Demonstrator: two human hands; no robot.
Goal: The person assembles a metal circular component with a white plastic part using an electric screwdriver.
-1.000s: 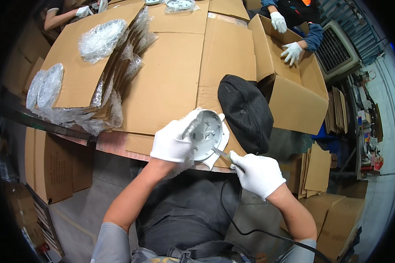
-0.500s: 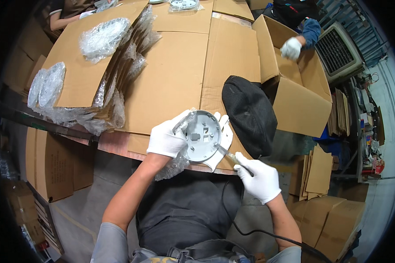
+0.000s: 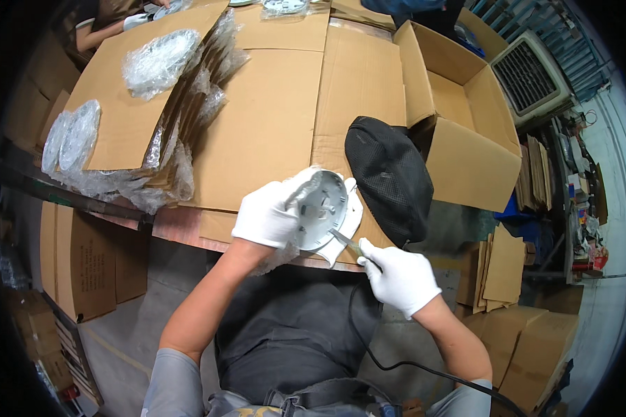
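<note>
In a white glove, my left hand [image 3: 268,215] is closed on the left edge of a round grey plastic housing [image 3: 313,226], with crumpled bubble wrap [image 3: 270,261] around that edge. The housing is tilted, its inner side with small bosses facing right. My right hand [image 3: 402,276], also gloved, pinches a slim tool with a metal tip [image 3: 344,240]; its exact kind is unclear. That tip reaches the housing's lower right rim. Beneath the housing a loose white glove [image 3: 352,212] lies on the cardboard-covered table [image 3: 264,118].
Stacked cardboard sheets with bubble-wrapped parts [image 3: 161,62] stand at left. A black mesh bag [image 3: 389,181] lies right of the housing, near an open carton [image 3: 473,163]. A black cable [image 3: 424,369] crosses below my right arm. Another person's gloved hand [image 3: 135,21] is at far left.
The housing has tipped in my left hand, now showing narrower. My right hand has moved slightly left and up with the tool. The co-worker's hand has left the open carton.
</note>
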